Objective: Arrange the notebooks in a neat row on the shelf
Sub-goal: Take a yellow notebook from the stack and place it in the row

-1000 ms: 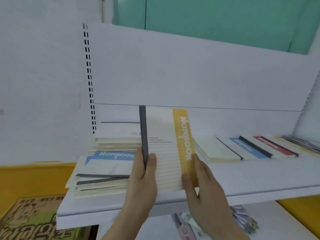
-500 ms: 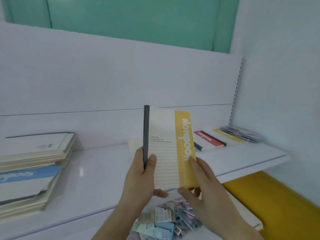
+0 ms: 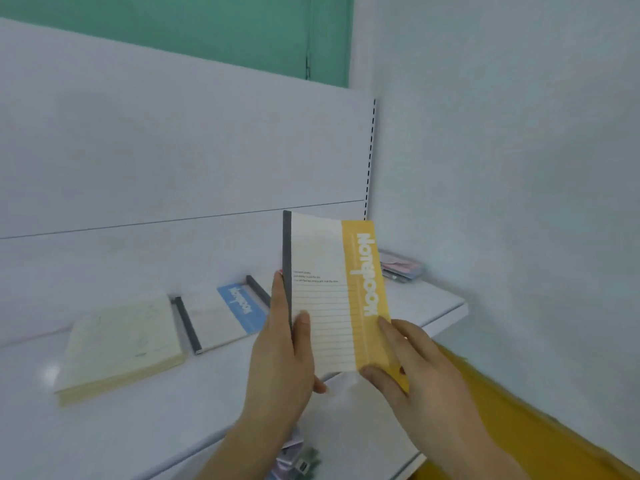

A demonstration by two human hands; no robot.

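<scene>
A white back panel (image 3: 173, 140) serves as the landmark. Above it runs a green wall (image 3: 194, 26). At its right edge stands a slotted upright (image 3: 370, 154), with a pale side wall (image 3: 519, 168) beyond. Far below and right of it lies a yellow surface (image 3: 519, 420).

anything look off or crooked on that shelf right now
The cream notebook and the blue-banded notebook lie flat on the shelf, angled to its front edge rather than squared. The yellow-banded notebook is off the shelf, upright in the left hand and right hand. No damage shows.
</scene>
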